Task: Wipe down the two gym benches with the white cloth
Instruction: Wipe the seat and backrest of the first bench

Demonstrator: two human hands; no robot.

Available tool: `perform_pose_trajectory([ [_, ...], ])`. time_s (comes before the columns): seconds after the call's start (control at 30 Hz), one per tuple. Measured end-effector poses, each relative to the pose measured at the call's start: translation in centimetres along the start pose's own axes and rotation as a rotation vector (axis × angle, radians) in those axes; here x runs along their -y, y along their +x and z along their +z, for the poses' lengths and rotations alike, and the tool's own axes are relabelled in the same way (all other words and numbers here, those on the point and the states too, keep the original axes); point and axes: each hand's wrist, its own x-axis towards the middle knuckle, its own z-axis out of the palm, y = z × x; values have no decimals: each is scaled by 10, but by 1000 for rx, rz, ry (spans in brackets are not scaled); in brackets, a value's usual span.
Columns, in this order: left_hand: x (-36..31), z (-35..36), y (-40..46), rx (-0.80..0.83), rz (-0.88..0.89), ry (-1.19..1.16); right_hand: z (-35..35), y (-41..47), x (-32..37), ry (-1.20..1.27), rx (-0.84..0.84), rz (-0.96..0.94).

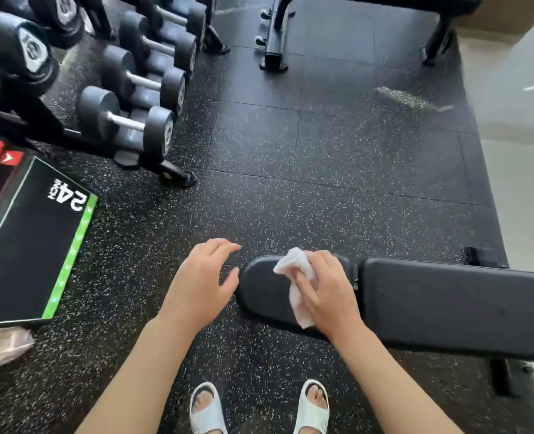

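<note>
Now the right hand (328, 292) clamps a crumpled white cloth (297, 277) on smooth black bench (447, 302) padding — left hand (200, 286) spread, empty.

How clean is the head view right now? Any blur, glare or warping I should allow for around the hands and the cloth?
Head view: right hand, white cloth and near bench read fairly sharp; dumbbell rack at upper left is softer and bowed by the wide lens; pale floor at right is washed out by bright light.

Bright daylight from the right; wide-angle bending at the edges, dumbbells (128, 120) slightly blurred
</note>
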Motion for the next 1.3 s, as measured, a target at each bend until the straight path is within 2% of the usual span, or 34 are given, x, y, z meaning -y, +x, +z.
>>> perform_pose_trajectory([
  [0.2,58,82,-7,45,-31,-47,75,9,-50,-51,-18,-2],
  [0.53,141,183,-17,59,-38,-90,181,65,-110,-294,-136,-227],
  [0.77,173,219,-44,-26,-30,-127,245,79,-115,-389,-66,-293],
  [0.9,185,222,-57,-73,-63,-147,255,47,-116,-355,-79,-312],
  [1.1,186,222,-57,-102,-67,-164,252,-35,-135,-361,133,-551],
  [1.3,178,218,-49,-97,-38,-176,246,-4,-138,-417,133,-655],
])
